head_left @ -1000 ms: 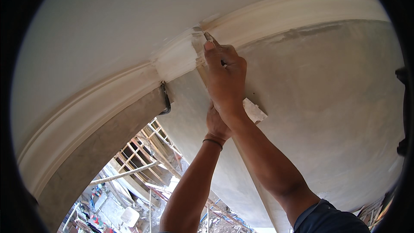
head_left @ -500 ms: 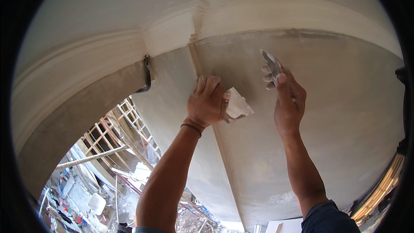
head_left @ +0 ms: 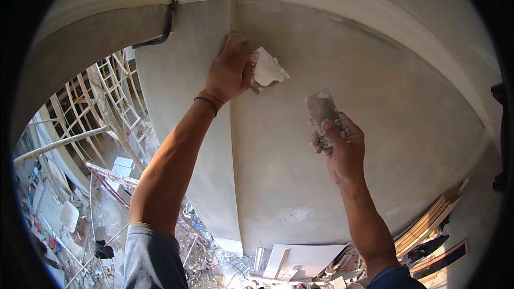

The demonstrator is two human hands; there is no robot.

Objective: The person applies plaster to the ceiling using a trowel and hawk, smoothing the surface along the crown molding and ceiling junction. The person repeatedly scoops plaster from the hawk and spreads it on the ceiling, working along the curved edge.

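My left hand (head_left: 229, 69) is closed on a small flat plate (head_left: 269, 68) smeared with white plaster, its knuckles close to the wall's vertical step (head_left: 233, 134). My right hand (head_left: 345, 152), lower and to the right, grips a short rectangular scraper blade (head_left: 322, 107) between thumb and fingers. White paste clings to the blade's corner and to my fingers. Both hands are in front of a grey plastered wall (head_left: 300, 176); whether the blade touches it I cannot tell.
A pale curved moulding (head_left: 385, 13) runs overhead. A black pipe (head_left: 168, 27) hangs at the wall's upper left. Far below lie wooden scaffolding (head_left: 115, 91), a white basin (head_left: 69, 216) and debris. White boards (head_left: 302, 259) and timber strips (head_left: 428, 222) lean at the wall's foot.
The view has tilted lower, showing more floor. My right hand has dropped below my left and turned its blade from edge-on to flat-side-on. Both hands keep their hold.
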